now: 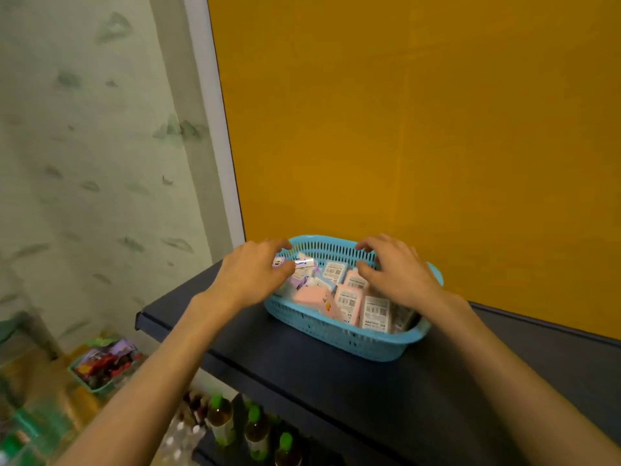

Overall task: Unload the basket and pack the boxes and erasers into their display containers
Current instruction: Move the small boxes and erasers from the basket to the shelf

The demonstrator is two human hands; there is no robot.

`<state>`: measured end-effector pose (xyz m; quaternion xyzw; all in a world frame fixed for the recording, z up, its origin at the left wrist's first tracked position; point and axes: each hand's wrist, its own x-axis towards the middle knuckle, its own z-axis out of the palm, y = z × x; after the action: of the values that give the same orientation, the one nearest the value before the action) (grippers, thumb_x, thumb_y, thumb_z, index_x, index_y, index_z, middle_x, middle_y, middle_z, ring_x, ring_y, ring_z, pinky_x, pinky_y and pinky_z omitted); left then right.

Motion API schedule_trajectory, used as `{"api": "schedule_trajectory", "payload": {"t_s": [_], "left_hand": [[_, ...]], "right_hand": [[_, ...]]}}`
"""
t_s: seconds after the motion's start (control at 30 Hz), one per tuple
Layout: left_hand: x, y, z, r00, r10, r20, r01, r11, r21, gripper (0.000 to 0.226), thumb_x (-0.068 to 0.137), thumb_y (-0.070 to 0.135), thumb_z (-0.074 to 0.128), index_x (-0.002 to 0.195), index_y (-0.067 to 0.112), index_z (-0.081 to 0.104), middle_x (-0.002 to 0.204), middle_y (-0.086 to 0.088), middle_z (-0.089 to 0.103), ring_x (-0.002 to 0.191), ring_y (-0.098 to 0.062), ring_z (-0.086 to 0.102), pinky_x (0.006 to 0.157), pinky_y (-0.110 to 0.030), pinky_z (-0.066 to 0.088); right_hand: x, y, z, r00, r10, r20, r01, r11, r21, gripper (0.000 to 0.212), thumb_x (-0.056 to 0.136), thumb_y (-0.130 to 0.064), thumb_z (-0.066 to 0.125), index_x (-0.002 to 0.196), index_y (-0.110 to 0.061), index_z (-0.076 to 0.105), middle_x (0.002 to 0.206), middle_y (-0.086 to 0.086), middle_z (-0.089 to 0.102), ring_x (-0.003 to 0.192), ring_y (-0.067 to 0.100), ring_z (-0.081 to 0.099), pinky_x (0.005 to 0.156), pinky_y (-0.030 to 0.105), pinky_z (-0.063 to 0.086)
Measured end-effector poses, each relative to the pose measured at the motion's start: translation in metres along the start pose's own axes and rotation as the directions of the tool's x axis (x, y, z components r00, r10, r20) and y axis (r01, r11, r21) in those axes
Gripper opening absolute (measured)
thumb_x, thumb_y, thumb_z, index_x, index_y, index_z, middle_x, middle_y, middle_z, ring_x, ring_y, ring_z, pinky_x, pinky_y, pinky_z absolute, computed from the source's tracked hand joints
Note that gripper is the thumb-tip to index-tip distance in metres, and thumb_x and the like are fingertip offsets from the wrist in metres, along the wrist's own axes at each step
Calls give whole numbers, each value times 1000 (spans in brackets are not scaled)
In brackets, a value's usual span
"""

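Note:
A blue slotted plastic basket (336, 334) sits on a dark shelf top (336, 391) against a yellow wall. Inside lie several small pink and white boxes (347, 299) with barcode labels, plus small purple and white erasers (304, 267) at the left end. My left hand (255, 272) hovers over the basket's left end with fingers loosely curved, holding nothing that I can see. My right hand (396, 270) hovers over the right half, fingers spread and bent, also holding nothing. No display containers are in view.
The yellow wall (420, 129) rises right behind the basket. Left of the shelf, on the floor, stands a green basket of packets (100, 364). Bottles with green caps (255, 425) stand on a lower shelf below the front edge.

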<state>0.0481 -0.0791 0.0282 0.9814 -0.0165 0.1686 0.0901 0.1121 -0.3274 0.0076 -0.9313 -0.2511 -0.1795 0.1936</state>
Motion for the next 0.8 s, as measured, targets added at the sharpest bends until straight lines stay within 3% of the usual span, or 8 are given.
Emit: {"api": "schedule_trajectory", "payload": {"t_s": [0.1, 0.2, 0.33, 0.47, 0.67, 0.8], "left_hand": [[27, -14, 9, 999, 39, 35, -39, 999, 3, 41, 97, 47, 54, 135, 31, 55, 128, 1, 65, 95, -17, 62, 78, -38, 55], [55, -25, 20, 995, 93, 41, -93, 996, 1, 41, 96, 48, 55, 134, 32, 56, 126, 1, 66, 98, -18, 63, 78, -36, 54], [93, -37, 39, 975, 194, 111, -195, 981, -6, 40, 95, 46, 58, 131, 29, 57, 125, 1, 66, 97, -20, 65, 80, -40, 57], [126, -46, 59, 931, 299, 209, -306, 952, 1, 39, 91, 43, 63, 128, 29, 59, 120, 4, 68, 94, -17, 66, 78, -36, 58], [156, -46, 78, 841, 429, 329, -485, 868, 108, 22, 90, 33, 65, 111, 27, 61, 111, 4, 63, 100, -19, 58, 85, -34, 43], [169, -43, 89, 809, 477, 343, -545, 827, 136, 24, 89, 26, 68, 111, 19, 60, 105, 1, 61, 96, -17, 58, 85, -31, 40]], "right_hand": [[11, -2, 8, 1000, 15, 24, -14, 999, -36, 35, 97, -37, 57, 130, -25, 56, 120, -7, 57, 99, 11, 57, 87, 35, 51], [22, -4, 14, 998, 37, 57, -33, 997, -67, 33, 96, -38, 58, 127, -26, 57, 118, -6, 58, 98, 14, 59, 87, 41, 53], [32, -10, 24, 991, 89, 96, -80, 992, -102, 33, 96, -38, 60, 126, -25, 58, 119, -7, 59, 103, 13, 57, 90, 39, 52], [42, -13, 29, 986, 151, 71, -139, 979, -151, 30, 95, -38, 59, 123, -26, 59, 116, -7, 61, 102, 15, 59, 85, 40, 50], [62, -28, 34, 976, 216, 28, -207, 960, -189, 23, 95, -35, 59, 115, -27, 63, 110, -7, 65, 93, 15, 61, 77, 38, 53], [68, -38, 42, 967, 251, 50, -235, 948, -214, 15, 95, -32, 59, 105, -25, 68, 100, -8, 68, 84, 12, 61, 65, 29, 46]]}}
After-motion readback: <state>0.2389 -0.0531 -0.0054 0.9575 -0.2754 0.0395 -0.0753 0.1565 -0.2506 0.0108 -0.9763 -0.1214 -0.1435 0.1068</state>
